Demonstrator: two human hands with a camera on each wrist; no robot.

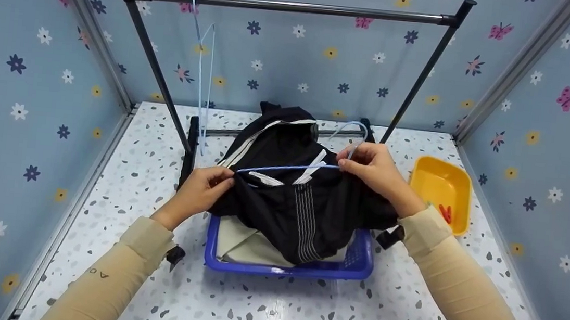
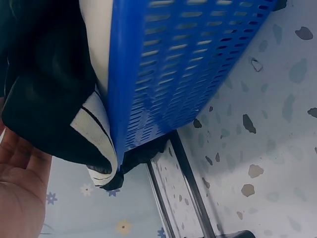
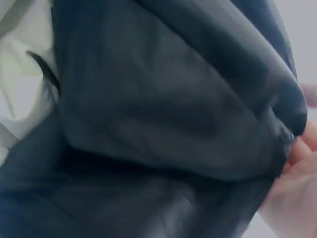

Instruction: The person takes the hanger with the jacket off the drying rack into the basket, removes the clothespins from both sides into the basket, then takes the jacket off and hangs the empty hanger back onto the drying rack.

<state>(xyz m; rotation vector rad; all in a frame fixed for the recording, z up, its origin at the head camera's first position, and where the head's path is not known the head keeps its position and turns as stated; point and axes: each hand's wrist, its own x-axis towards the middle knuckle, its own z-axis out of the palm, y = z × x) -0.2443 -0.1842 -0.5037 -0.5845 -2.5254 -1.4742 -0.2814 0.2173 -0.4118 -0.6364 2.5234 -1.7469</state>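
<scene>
Speckled table (image 1: 270,310), blue basket (image 1: 287,270) under black garment (image 1: 301,203), left hand (image 1: 201,191) pinching its edge, right hand (image 1: 375,169) gripping blue hanger (image 1: 289,169) and cloth.

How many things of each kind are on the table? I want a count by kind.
Clothes hangers: 2 (one on the rail, one in the hands)
Garments: 2 (black, pale)
Baskets: 1, blue
Trays: 1, yellow
Racks: 1
Total: 7
</scene>
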